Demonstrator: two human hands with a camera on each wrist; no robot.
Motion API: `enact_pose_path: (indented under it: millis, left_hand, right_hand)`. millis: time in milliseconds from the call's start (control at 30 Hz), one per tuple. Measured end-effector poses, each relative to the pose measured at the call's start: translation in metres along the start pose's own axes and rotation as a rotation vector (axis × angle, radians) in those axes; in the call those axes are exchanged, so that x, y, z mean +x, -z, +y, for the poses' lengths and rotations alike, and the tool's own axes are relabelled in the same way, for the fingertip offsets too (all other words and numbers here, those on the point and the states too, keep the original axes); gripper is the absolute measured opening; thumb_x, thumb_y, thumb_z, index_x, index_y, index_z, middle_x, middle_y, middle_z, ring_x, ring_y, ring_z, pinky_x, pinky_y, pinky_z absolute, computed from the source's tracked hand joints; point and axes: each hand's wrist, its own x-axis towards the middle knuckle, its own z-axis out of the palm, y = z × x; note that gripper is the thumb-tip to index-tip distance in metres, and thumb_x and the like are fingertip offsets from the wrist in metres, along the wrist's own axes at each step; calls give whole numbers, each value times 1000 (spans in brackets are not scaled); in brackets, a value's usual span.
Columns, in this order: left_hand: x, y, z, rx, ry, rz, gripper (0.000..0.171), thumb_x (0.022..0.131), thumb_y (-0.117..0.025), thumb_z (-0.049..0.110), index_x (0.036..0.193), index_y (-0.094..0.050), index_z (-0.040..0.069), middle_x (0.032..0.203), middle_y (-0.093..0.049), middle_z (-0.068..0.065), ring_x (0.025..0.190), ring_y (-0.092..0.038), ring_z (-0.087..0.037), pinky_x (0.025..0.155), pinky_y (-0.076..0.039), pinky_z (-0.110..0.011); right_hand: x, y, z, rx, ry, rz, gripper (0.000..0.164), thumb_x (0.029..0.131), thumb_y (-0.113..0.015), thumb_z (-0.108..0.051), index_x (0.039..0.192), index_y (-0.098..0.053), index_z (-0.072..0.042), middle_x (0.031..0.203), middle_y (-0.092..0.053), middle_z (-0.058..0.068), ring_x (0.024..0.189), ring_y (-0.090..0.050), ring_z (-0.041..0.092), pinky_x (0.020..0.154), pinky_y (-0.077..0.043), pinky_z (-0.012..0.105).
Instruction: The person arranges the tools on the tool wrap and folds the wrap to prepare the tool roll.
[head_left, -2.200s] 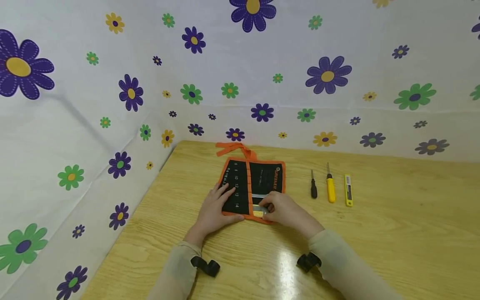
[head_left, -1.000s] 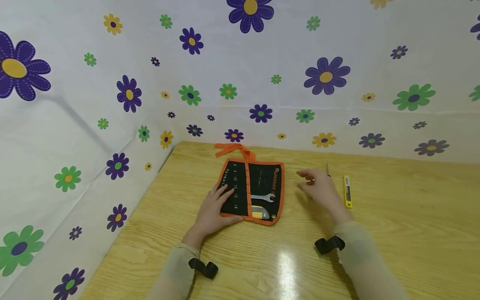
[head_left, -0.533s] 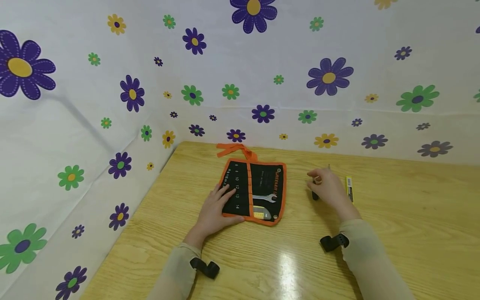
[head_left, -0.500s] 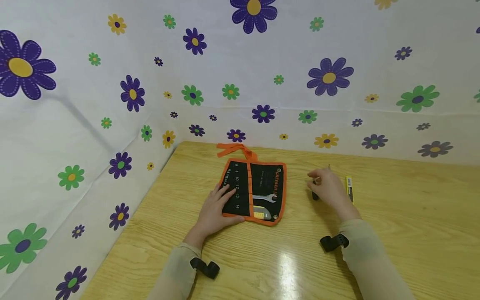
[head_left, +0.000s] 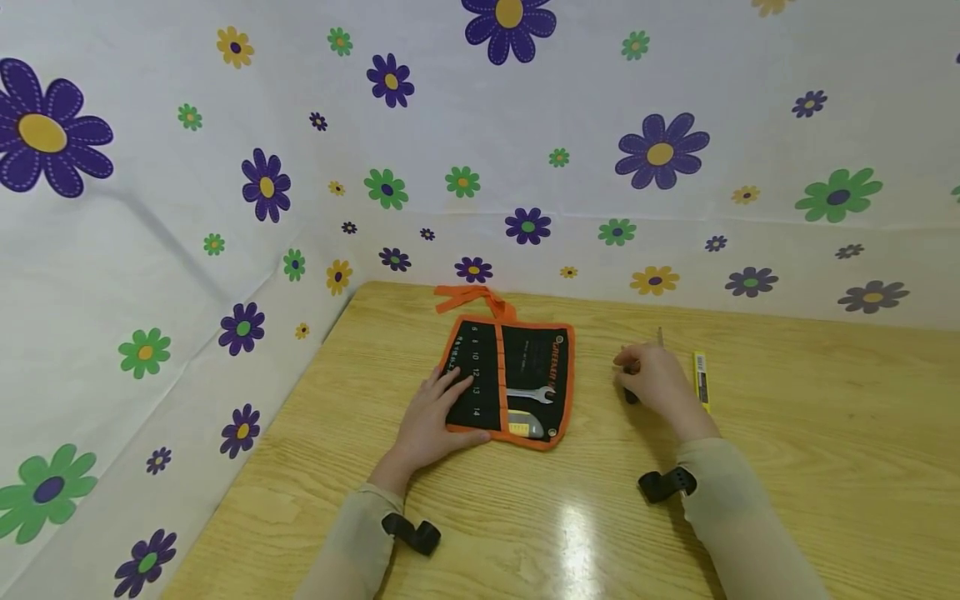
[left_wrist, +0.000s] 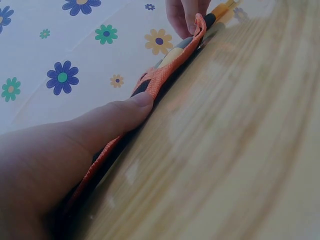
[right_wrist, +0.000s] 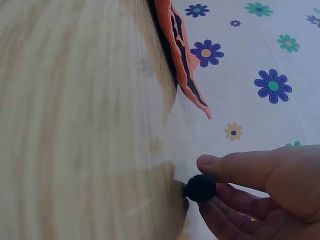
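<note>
My left hand [head_left: 423, 417] rests with spread fingers on the left flap of a black tool pouch [head_left: 528, 358] with orange trim. Its thumb [left_wrist: 135, 102] lies along the pouch's near edge in the left wrist view. A wrench [head_left: 531, 394] and a grey-and-yellow utility knife [head_left: 525, 425] stick out of the pouch's pockets. To the right, my right hand [head_left: 660, 383] pinches the handle of a black screwdriver [right_wrist: 201, 188] between thumb and fingers. The hand covers most of a yellow-handled screwdriver behind it, whose metal shaft [head_left: 660, 335] shows above the knuckles.
A flat yellow case [head_left: 701, 382] with a label lies right of the right hand. Orange tie straps [head_left: 468, 296] trail from the pouch's far edge. A flower-patterned sheet [head_left: 585, 100] hangs behind and left of the wooden table [head_left: 825, 467].
My right hand has left the utility knife in the pouch, moved right and taken hold of the black screwdriver's handle. The left hand has stayed on the pouch.
</note>
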Motion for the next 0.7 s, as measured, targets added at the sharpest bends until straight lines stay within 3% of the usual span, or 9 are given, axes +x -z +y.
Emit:
enact_pose_path:
  millis: [200,700]
  left_hand:
    - [1,0,0,15,1,1,91,74,-73,61,148,-39,19,154,-28,-8,144,-10,-30,116,-11,-47]
    - [0,-1,-1,9,-19,19,91,73,-73,61,147,-41,19,153,-30,-9,144,-12,-33,115,-14,-49]
  right_hand:
    - [0,-1,-1,20,-8,-16,6,85,-69,0,91,-66,1,87,-66,13,83,-62,30,73,-50,45]
    - [-3,-2,-5,55,-25,-39,8,83,-67,1,89,-63,3,83,-64,12,77,-60,27,69,-50,43]
